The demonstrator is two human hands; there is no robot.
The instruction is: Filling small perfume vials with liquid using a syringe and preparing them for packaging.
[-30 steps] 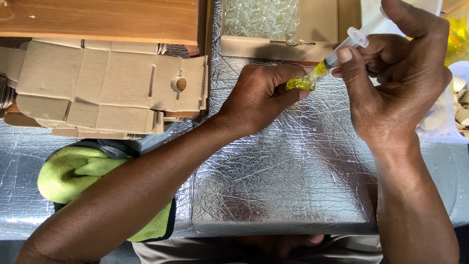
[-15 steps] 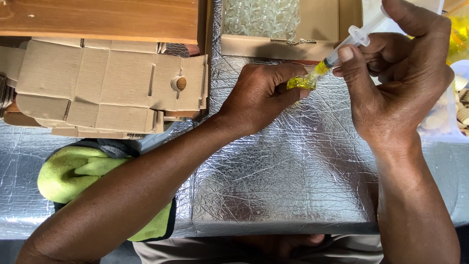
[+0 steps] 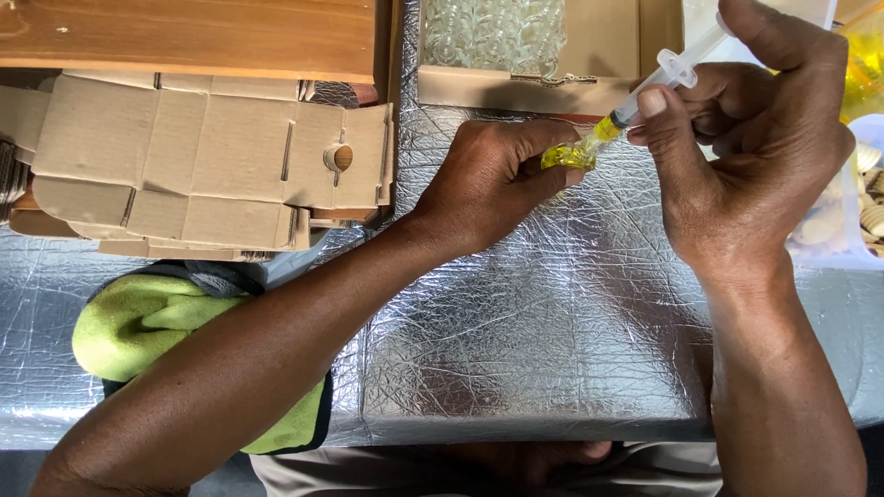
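Here, a small yellow-filled vial (image 3: 566,156) is pinched between the thumb and fingers of the left hand (image 3: 493,179), held above the far middle of the foil-covered surface (image 3: 534,350). A clear syringe (image 3: 649,87) holding yellow liquid is gripped in the right hand (image 3: 750,156), the barrel clasped between the fingers and the thumb laid on the plunger end; its tip is set against the top of the vial. The syringe is slanted, its plunger end raised toward the far right corner. At the far edge, just beyond the vial, an open cardboard box (image 3: 599,51) is seen, with a heap of clear glass vials (image 3: 493,32) lying in its left part. Along the far left edge, flattened cardboard blanks (image 3: 184,156) are stacked below a wooden board (image 3: 184,37), and a small wooden knob (image 3: 339,157) is seen on the blanks. At the near left edge a green cloth (image 3: 147,317) is partly covered by the left forearm. At the right edge pale wooden pieces (image 3: 852,207) are gathered in a white tray (image 3: 833,260).
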